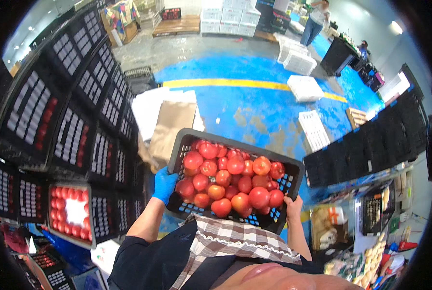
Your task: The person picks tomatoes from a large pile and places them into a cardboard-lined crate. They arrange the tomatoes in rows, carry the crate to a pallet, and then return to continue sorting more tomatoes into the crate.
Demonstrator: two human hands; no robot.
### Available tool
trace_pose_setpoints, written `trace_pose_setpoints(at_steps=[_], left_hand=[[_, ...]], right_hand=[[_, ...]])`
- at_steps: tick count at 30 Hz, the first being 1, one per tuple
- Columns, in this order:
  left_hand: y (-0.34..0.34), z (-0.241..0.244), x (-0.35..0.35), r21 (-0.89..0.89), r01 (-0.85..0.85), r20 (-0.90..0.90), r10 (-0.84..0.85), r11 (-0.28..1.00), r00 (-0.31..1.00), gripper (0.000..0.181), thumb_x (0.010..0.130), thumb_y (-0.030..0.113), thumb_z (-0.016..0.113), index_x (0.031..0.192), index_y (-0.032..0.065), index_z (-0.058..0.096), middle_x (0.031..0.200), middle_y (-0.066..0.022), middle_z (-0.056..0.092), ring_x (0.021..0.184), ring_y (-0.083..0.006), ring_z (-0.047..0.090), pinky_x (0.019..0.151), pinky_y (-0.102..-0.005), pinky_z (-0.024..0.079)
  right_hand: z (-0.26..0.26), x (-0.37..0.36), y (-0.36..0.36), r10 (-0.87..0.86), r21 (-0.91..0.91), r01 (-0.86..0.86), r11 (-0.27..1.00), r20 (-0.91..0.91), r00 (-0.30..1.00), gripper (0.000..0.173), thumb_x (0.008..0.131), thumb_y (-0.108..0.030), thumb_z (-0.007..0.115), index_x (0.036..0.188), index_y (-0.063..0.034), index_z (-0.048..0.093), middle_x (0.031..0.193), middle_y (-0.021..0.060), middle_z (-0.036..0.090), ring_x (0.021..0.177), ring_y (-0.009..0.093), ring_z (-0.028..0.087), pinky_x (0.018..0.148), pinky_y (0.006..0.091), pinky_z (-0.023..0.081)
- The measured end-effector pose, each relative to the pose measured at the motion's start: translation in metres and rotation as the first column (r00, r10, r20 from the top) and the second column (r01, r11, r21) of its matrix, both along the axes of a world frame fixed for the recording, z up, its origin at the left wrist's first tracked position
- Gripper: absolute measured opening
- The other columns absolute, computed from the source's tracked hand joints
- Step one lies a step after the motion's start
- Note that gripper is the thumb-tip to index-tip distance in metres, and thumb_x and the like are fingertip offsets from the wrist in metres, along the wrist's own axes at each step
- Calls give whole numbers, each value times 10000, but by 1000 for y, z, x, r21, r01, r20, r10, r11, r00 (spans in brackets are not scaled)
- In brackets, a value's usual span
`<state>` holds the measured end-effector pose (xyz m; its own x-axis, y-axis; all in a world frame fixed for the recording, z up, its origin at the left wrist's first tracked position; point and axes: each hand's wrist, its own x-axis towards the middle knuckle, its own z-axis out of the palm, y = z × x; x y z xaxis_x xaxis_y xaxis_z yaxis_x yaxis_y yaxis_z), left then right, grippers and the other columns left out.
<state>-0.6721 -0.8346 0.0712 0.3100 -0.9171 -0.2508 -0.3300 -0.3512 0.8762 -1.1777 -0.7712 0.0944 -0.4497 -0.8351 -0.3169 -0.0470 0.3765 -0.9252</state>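
A black plastic crate (237,142) of red tomatoes (235,165) is held up in front of my checked apron (237,235). My left hand (165,185), in a blue glove, is closed on the crate's left end. Bare, my right hand (293,206) grips the lower right corner, its thumb at the rim. The tomatoes are loose, some more orange than others, and black mesh shows between them at the right and bottom. The undersides of both hands are hidden.
Tall stacks of black crates (89,119) rise at the left, one tomato-filled crate (89,203) among them. Cardboard (172,127) lies beyond my crate. More black crates (368,141) stand at the right; white crates (304,88) rest on the blue floor. A person (314,21) stands far off.
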Motion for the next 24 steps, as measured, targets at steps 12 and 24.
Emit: trace_pose_setpoints(at_steps=[12,24], left_hand=[[-370,-11,-55,-71,-324,-343,282,943,896,269,806,30,634,1049,-34,729,891,-84,748,741,-140,675,665,-311,548],[-783,-8,-2,-139,-436,-391,356,889,849,260,805,38,624,1042,6,724,842,-53,707,699,-128,636,622,-278,515]], right_hand=[[-14,-62,-504,280,1,-281,960,-86,956,175,795,-94,701,947,-14,671,818,61,666,742,166,641,647,327,511],[-4,20,-974,393,-46,-391,919,52,918,145,823,-73,667,957,-28,638,753,49,630,564,148,590,486,302,463]])
